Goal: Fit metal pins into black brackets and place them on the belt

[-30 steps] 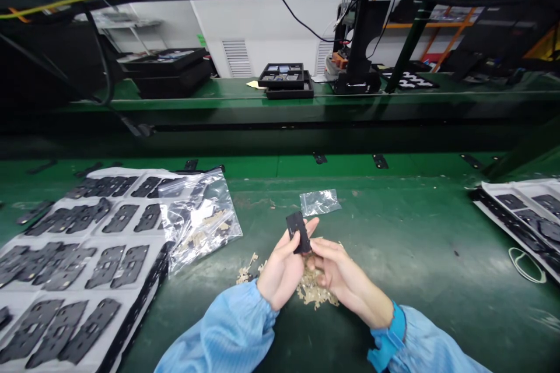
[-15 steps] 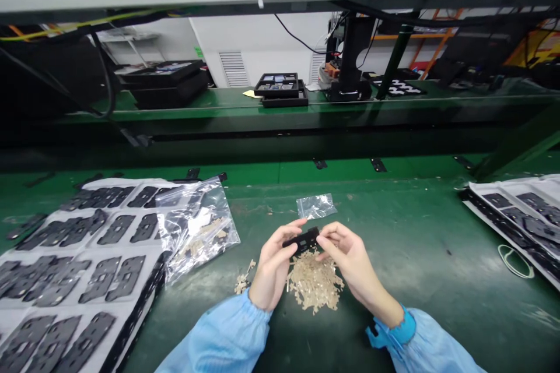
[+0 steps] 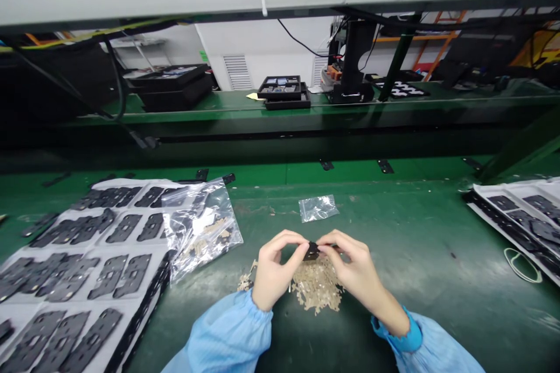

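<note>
Between both hands is a small black plate-like part (image 3: 311, 252), mostly covered by fingers. My left hand (image 3: 280, 268) pinches its left end with thumb and fingertips. On its right end, my right hand (image 3: 356, 265) grips with thumb and forefinger. Just beneath the hands lies a heap of small tan, thin cut pieces (image 3: 318, 287) on the green table. A few more tan pieces (image 3: 245, 281) lie left of the heap, beside my left wrist. Whether a tan piece is on the black part I cannot tell.
A tray of black plates (image 3: 126, 274) fills the left, with a clear zip bag (image 3: 205, 233) of tan pieces over its edge. A small clear bag (image 3: 318, 208) lies beyond my hands. At right are another tray (image 3: 476, 198) and a pale loop (image 3: 522, 265).
The black part has turned, so less of its length shows. My hands have come closer together around it. The view has shifted slightly.
</note>
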A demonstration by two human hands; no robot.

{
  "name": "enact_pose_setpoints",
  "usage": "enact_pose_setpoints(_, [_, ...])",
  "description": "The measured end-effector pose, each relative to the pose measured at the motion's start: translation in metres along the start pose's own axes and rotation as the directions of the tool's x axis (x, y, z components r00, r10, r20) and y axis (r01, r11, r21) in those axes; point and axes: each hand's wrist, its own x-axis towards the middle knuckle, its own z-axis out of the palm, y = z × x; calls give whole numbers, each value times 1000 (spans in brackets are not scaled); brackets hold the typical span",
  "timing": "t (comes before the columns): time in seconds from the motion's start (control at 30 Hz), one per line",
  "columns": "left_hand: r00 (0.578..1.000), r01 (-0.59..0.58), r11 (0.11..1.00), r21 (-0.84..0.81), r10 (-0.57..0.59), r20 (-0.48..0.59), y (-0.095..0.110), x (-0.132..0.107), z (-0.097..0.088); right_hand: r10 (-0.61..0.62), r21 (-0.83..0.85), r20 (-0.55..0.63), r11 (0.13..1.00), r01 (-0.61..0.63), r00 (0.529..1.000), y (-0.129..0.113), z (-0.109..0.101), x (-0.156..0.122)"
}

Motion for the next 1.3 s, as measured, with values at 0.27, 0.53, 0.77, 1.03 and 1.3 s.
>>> enact_pose_setpoints(0.27, [977,-211,953,216,207,40,2,-3,-3,-280,-176,65,942,287,958,7,-3,-6])
enact_pose_setpoints(0.53, [923,-385,860,336,356,146,1,-3,-5,-313,-274,137,900,340,940,12,-1,-8])
enact_pose_setpoints(0.77, [920,-393,750,533,333,208,-13,-8,1,-127,-237,-38,965,114,991,17,18,5])
enact_pose_setpoints(1.03, [992,-92,833,546,124,-22,-15,-7,-2,18,-628,264,762,157,964,63,-4,152])
enact_pose_setpoints(1.3, [995,-13,870,493,61,-81,-17,-3,-3,260,-829,116,556,-50,959,99,-25,194])
